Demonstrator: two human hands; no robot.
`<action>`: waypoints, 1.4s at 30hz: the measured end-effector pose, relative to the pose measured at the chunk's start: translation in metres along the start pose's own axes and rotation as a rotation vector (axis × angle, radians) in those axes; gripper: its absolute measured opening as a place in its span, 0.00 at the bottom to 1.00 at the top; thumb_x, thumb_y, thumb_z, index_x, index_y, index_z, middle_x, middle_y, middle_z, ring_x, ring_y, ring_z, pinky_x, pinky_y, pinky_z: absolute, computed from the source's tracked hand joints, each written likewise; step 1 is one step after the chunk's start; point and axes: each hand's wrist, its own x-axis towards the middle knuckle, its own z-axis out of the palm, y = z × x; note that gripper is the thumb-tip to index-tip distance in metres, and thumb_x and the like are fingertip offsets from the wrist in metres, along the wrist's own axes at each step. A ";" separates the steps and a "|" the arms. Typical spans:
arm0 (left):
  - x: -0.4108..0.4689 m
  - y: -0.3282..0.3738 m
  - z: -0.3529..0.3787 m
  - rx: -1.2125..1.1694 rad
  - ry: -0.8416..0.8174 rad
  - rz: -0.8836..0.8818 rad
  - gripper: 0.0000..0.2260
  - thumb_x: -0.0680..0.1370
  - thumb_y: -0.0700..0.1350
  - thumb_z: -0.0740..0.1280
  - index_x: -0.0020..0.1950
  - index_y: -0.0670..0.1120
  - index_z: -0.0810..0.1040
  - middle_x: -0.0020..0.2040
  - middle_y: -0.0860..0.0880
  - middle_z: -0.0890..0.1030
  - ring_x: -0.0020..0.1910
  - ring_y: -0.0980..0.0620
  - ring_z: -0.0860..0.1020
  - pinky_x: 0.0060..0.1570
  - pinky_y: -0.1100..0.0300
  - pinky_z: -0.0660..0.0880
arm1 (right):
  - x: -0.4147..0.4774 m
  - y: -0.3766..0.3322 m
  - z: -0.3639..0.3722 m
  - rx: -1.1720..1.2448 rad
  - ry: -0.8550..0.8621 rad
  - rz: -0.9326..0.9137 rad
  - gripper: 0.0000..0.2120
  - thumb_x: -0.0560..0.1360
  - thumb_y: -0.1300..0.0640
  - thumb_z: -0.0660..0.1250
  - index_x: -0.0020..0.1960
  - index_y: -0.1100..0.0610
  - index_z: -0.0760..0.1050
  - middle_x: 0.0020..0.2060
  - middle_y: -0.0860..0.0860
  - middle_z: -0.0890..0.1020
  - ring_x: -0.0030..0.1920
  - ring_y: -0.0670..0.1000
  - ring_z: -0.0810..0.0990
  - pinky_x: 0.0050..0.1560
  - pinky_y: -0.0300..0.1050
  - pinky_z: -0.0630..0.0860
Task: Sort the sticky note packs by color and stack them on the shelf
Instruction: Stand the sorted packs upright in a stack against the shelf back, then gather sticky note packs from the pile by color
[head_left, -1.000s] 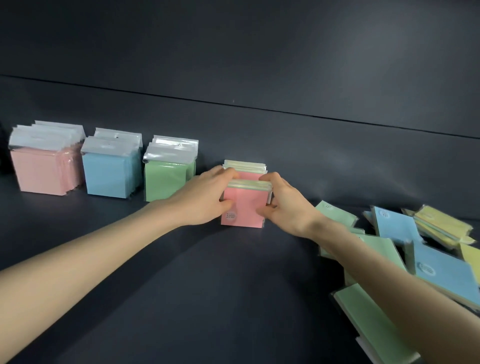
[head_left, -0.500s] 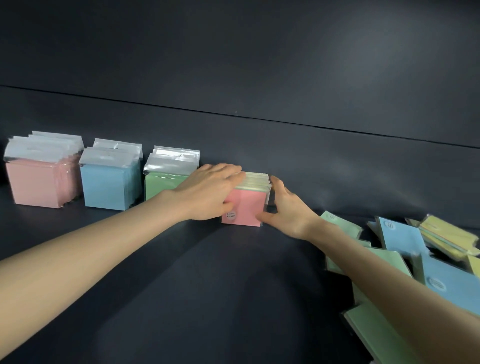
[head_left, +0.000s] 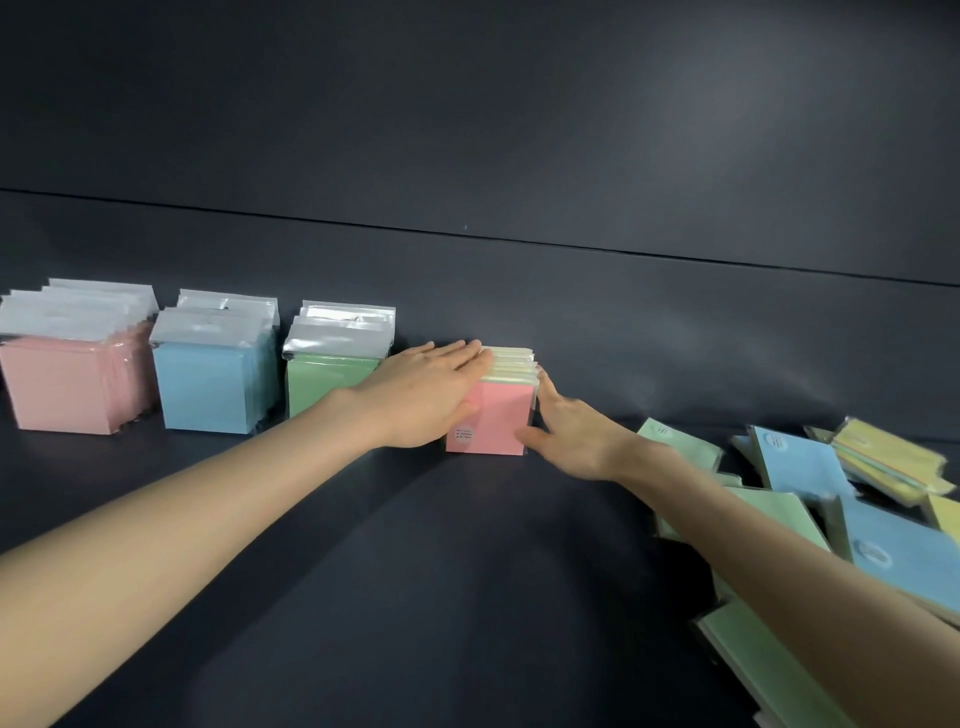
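At far centre of shelf (head_left: 467, 597), right of green row (head_left: 332, 374): pink-fronted stack (head_left: 493, 415) upright, left hand (head_left: 431, 395) flat and open on top, right hand (head_left: 566, 431) open against its right side, neither gripping; risk of packs fanning or toppling if pressed unevenly.

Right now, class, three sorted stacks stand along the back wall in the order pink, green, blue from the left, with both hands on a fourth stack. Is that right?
Not quite: the head view shows pink stack, blue stack, then green stack. Both the left hand and right hand do touch the fourth stack.
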 end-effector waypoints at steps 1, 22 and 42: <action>0.000 0.000 0.000 -0.002 0.004 0.000 0.26 0.83 0.51 0.51 0.78 0.46 0.45 0.79 0.48 0.46 0.77 0.53 0.47 0.74 0.57 0.47 | 0.000 -0.001 0.000 -0.003 0.001 -0.001 0.37 0.79 0.54 0.58 0.77 0.55 0.37 0.50 0.49 0.74 0.50 0.50 0.73 0.52 0.40 0.65; 0.002 0.005 -0.020 -0.065 -0.003 -0.016 0.18 0.76 0.46 0.60 0.66 0.44 0.68 0.68 0.48 0.66 0.63 0.46 0.67 0.61 0.51 0.68 | -0.002 0.004 -0.014 -0.068 0.126 -0.005 0.28 0.72 0.46 0.68 0.68 0.54 0.64 0.62 0.52 0.73 0.64 0.53 0.70 0.63 0.48 0.69; 0.042 0.128 -0.025 -0.374 0.248 -0.004 0.15 0.80 0.51 0.61 0.66 0.51 0.72 0.63 0.55 0.73 0.62 0.53 0.70 0.61 0.56 0.67 | -0.080 0.112 -0.091 -0.031 0.226 0.014 0.20 0.74 0.50 0.69 0.64 0.56 0.72 0.57 0.52 0.78 0.54 0.48 0.74 0.54 0.36 0.68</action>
